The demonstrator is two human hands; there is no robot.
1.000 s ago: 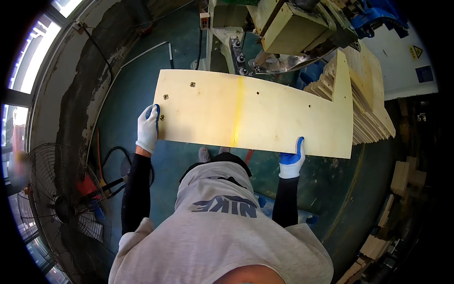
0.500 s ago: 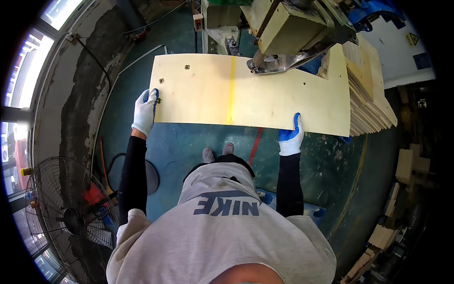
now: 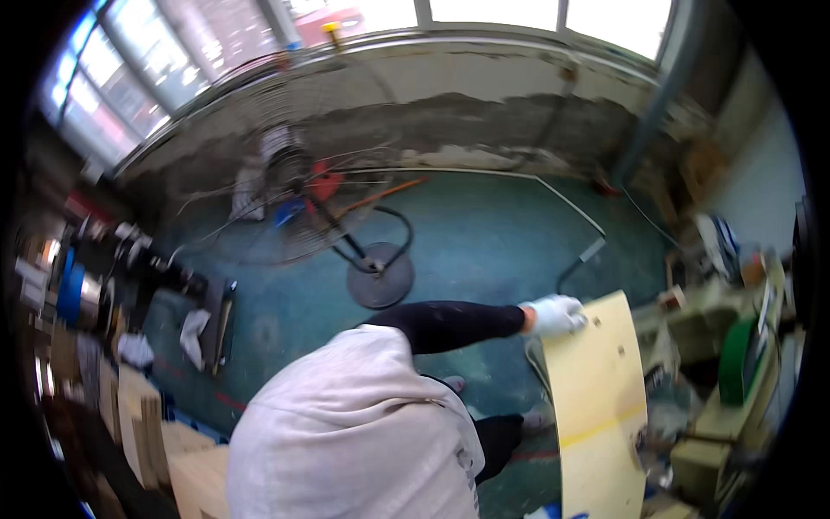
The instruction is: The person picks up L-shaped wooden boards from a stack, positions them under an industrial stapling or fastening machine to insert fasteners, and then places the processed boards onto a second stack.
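Note:
A pale plywood board (image 3: 596, 381) with a yellow stripe across it lies lengthwise at the lower right, its far part marked by small metal fittings. My left hand (image 3: 556, 316), in a white and blue work glove, is closed on the board's far end. At the bottom edge of the picture a bit of my right hand (image 3: 545, 512), in the same kind of glove, shows against the board's near side; most of it is cut off. The board's right edge meets parts of a green machine (image 3: 705, 441), blurred where they touch.
A wire-cage floor fan (image 3: 294, 186) stands on a round base (image 3: 380, 275) to the left. Stacked wooden pieces (image 3: 143, 424) are at the lower left. Windows (image 3: 493, 13) run above a peeling wall (image 3: 450, 121). A white pipe (image 3: 484, 171) follows the floor along it.
My view has swung to the left, so the fan and windows have moved toward the middle and the board to the lower right. Both hands stay at the board.

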